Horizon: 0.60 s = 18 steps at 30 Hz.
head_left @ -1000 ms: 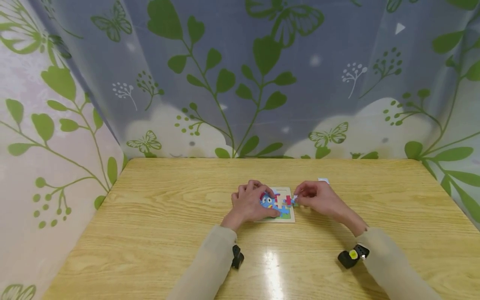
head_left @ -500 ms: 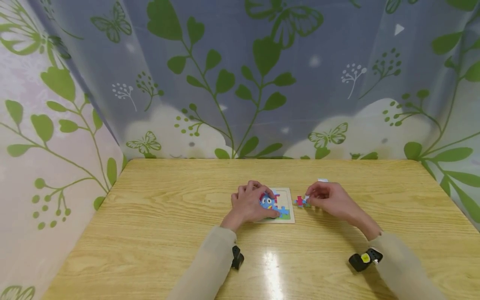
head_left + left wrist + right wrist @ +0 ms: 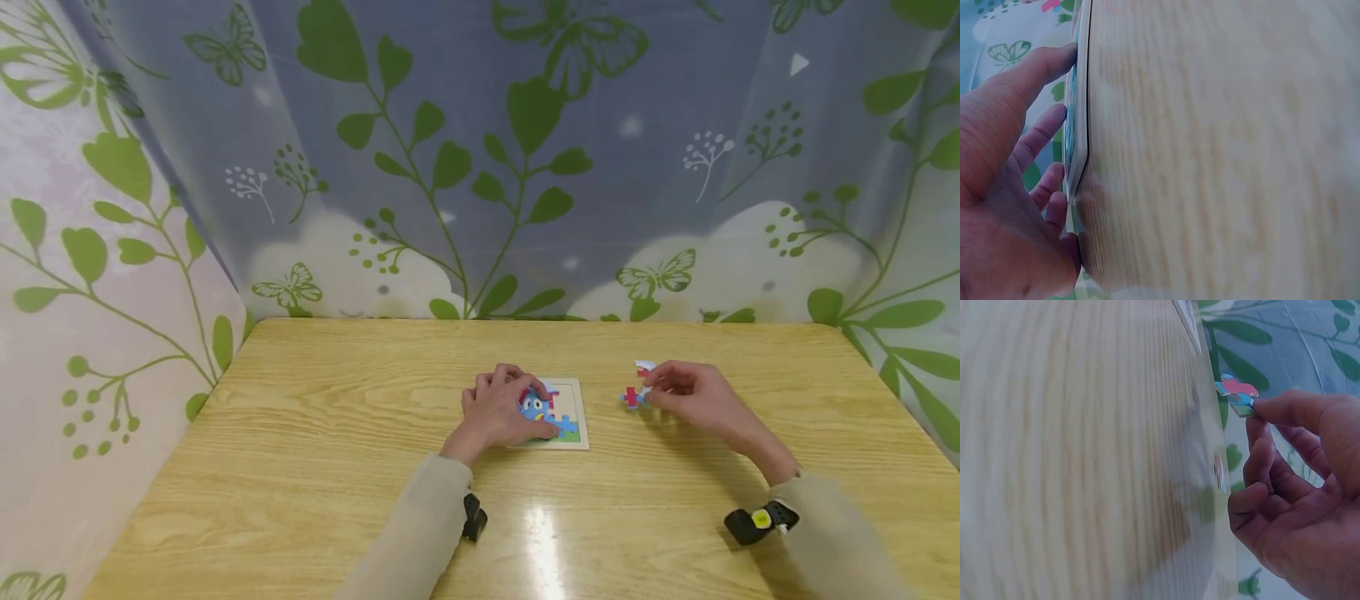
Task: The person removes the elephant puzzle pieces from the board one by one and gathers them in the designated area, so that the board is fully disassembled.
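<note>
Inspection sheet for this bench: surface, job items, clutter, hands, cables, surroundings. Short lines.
Surface: wood-grain table, bright reflection toward the front.
Job items: partly filled jigsaw board flat on the table; red-and-blue piece in hand, apparently lifted; loose white-and-red piece lying just beyond it.
Clutter: nothing seen.
Hands: left hand rests on the board, covering part of the picture; right hand pinches the red-and-blue piece.
Cables: nothing seen.
Surroundings: fabric printed with leaves and butterflies behind the table and at both sides.
</note>
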Motion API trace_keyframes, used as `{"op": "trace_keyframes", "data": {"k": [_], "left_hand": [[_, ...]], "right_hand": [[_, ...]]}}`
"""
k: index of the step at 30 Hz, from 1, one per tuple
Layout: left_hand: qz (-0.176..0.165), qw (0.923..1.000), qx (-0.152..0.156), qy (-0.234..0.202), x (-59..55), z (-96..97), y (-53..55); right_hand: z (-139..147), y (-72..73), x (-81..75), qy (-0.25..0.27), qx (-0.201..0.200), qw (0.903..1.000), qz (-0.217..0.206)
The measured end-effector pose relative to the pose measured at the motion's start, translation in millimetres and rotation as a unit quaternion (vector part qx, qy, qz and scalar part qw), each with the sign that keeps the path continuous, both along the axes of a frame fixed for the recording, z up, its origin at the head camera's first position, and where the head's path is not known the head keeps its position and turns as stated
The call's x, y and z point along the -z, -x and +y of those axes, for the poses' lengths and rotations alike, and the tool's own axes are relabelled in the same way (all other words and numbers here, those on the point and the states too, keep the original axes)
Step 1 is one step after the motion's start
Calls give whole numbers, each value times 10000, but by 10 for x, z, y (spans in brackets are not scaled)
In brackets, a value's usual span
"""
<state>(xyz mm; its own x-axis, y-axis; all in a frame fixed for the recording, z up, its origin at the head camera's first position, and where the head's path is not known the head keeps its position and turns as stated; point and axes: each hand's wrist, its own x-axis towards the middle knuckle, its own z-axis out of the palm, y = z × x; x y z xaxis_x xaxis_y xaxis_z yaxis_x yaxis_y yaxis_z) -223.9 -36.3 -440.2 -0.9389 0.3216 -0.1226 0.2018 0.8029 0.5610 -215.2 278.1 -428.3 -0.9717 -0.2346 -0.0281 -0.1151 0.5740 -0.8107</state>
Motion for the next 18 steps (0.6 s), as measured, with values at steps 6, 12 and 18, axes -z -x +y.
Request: {"op": "trace_keyframes", "data": {"k": [6, 12, 18], "left_hand": [[7, 10000, -5, 9, -3, 0, -4], [-24, 10000, 2, 62, -4, 4, 0], [-33, 9999, -8, 101, -4, 5, 6]], "right_hand": [[193, 15, 22, -227, 148, 9995, 137], [370, 46, 33, -400, 220, 9986, 265], [476, 118, 61, -601, 350, 9972, 288]]}}
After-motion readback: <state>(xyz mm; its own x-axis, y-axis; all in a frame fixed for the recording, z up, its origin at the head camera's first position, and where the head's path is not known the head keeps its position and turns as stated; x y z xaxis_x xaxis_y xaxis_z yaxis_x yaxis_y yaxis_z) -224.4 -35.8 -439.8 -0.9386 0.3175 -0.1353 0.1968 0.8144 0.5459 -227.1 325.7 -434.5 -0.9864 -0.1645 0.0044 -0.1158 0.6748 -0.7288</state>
